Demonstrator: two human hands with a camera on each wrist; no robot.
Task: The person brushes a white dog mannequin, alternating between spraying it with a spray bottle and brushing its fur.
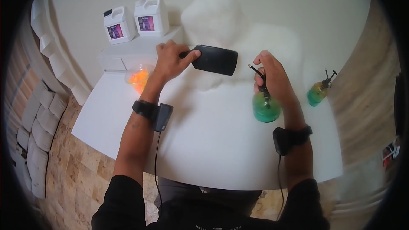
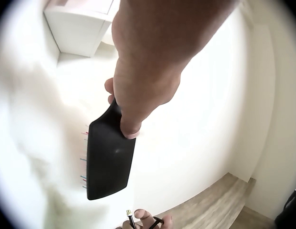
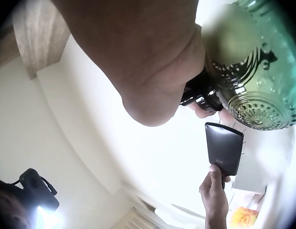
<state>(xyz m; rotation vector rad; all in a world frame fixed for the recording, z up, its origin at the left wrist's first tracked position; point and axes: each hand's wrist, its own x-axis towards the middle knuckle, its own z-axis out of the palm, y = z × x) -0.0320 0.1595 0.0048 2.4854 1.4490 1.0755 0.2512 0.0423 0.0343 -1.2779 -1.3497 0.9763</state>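
Observation:
My left hand grips a black paddle hairbrush by its handle, thumb on its smooth back. In the left wrist view, thin bristles tipped pink and blue stick out from the far side of the brush. The right hand holds a green glass spray bottle by its neck, its black nozzle pointing left toward the brush. Raised dots and patterns show on the bottle in the right wrist view. Behind both hands lies a white fluffy mass, partly hidden by the brush.
On the white table, a clear cup of orange and yellow pieces stands left. Two white jugs, one black-capped, sit on a white drawer box behind it. Another green spray bottle stands at the right edge.

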